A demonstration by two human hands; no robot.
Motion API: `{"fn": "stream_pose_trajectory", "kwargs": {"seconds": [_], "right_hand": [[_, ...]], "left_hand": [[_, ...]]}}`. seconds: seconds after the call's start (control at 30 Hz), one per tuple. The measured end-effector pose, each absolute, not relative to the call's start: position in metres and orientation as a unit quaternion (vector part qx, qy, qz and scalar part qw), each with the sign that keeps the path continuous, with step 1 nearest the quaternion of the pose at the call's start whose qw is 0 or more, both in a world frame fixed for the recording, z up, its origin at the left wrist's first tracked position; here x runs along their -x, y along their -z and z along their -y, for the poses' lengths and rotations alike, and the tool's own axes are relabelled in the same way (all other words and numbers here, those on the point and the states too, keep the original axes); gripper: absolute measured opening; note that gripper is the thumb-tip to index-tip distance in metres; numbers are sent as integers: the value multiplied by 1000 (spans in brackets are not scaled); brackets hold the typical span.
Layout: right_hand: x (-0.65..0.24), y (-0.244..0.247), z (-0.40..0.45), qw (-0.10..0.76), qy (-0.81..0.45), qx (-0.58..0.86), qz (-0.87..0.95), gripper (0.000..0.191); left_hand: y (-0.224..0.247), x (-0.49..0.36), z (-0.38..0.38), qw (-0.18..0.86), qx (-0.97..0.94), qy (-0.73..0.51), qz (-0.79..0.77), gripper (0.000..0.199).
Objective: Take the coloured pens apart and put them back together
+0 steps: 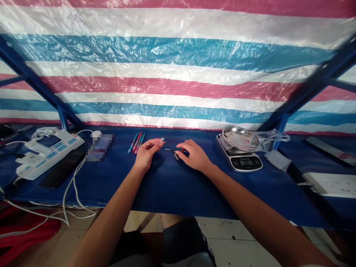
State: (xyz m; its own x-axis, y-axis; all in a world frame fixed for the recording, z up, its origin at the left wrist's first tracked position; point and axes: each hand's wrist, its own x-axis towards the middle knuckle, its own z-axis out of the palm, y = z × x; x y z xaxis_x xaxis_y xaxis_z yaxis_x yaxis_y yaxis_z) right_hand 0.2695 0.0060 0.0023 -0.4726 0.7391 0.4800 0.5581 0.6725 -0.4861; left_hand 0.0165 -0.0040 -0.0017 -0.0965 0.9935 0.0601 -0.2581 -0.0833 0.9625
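Observation:
My left hand (146, 154) pinches a small silvery, partly clear piece (162, 139) between thumb and fingertips, just above the table. Facing it across a short gap is my right hand (193, 155), its thumb and forefinger apart. Right by those fingertips, small dark pen-like parts (176, 155) lie on the blue tabletop, one of them a thin rod (168, 149) pointing left. Part of them is hidden behind the right fingers. Several pens (136, 142) with teal and pink bodies lie side by side to the left of my left hand.
A digital scale (246, 163) bearing a metal bowl (240, 136) stands to the right, beside clear plastic bags (274, 139). At left are a white power strip (52, 152), a dark phone (62, 168) and trailing white cables (74, 181). Another white strip (330, 183) sits far right.

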Motion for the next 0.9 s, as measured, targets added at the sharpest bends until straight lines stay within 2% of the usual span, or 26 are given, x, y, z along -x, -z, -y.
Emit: {"fn": "stream_pose_trajectory", "kwargs": {"seconds": [0.17,0.3,0.37,0.7,0.9], "right_hand": [[-268,-3,-3,325,-145,351,866,19],[-272,-1,-8,344,-131,371,853,19],[-273,0,-10,347,-130,377,849,18],[-273,5,-11,326,-144,383,852,17],[-274,5,-11,323,-145,380,854,17]], "left_hand": [[-1,-17,7,527,-447,-587,-421,43],[-6,-18,10,500,-508,-551,-434,64],[-6,-20,11,490,-537,-520,-448,67],[5,-25,14,375,-641,-411,-528,42],[1,-26,15,362,-646,-408,-534,43]]}}
